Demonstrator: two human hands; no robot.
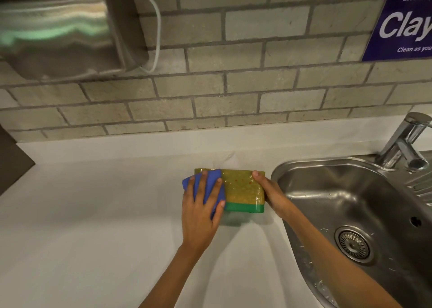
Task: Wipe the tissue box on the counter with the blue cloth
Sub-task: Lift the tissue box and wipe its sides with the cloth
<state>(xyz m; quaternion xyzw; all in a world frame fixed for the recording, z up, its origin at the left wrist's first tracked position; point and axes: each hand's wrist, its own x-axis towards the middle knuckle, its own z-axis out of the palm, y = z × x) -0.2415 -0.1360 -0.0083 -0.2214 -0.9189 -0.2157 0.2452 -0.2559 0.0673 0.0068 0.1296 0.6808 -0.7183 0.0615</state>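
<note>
Left hand (199, 210): lies flat with fingers spread on the blue cloth (211, 186), pressing it onto the left end of the tissue box (243, 191); the thumb reaches round to the box's near side.
Right hand (272, 194): grips the right end of the tissue box, fingers wrapped over that end, one fingertip showing on the far top corner.
Tissue box: sits on the counter (93, 226) between the two hands, yellow-green speckled top, plain green band along the near edge.
Blue cloth: folded, under the left palm, covering the box's left end and hanging a little past its left side.
Counter: pale, runs out to the left of the left hand and toward the viewer.
Sink (350, 202): steel basin just right of the right hand; the right forearm crosses its near left rim.
Tap (406, 141): beyond the sink, far right of the right hand.
Wall: grey brick tiles behind both hands, a steel dispenser (60, 27) up to the left, a blue sign (402, 25) up to the right.
</note>
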